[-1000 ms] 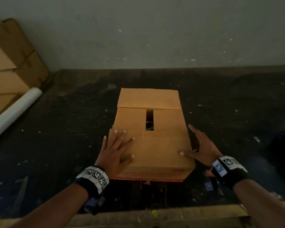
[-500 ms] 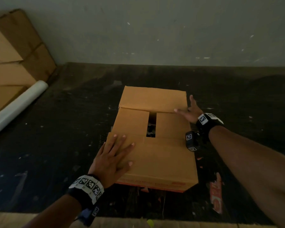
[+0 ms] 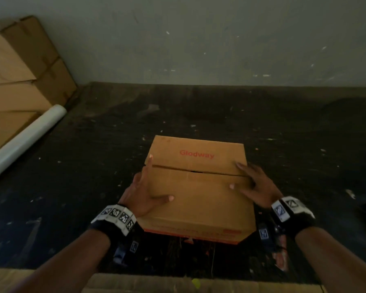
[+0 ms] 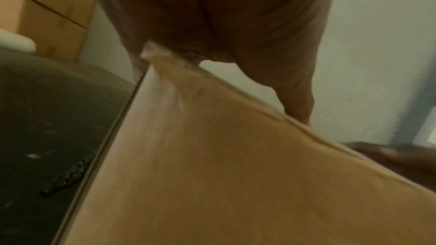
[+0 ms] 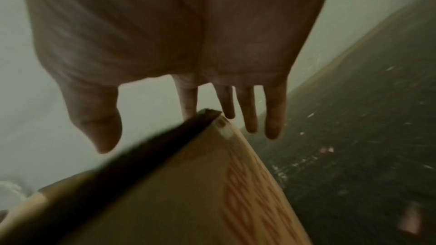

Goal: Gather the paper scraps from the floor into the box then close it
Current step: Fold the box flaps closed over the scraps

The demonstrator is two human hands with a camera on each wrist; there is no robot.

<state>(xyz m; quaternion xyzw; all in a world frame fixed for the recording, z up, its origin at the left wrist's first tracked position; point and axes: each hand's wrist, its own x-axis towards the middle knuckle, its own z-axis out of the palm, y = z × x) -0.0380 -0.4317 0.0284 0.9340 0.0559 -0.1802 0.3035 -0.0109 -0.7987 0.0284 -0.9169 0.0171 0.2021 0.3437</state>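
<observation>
A brown cardboard box with red "Glodway" print sits on the dark floor, both top flaps folded down and meeting at a narrow seam. My left hand lies flat on the box's left edge, fingers straight, thumb across the near flap. My right hand rests flat on the right edge by the seam, fingers straight. The left wrist view shows the palm over the box top. The right wrist view shows straight fingers over the box corner. No paper scraps inside show.
Stacked cardboard boxes and a white roll lie at the left by the grey wall. A red-printed scrap lies on the floor right of the box. A flat cardboard sheet spans the near edge. Small specks dot the floor.
The far flap has been folded down over the two inner flaps, so the box top is closed. My right hand came back to the seam; my left hand slid forward along the left edge.
</observation>
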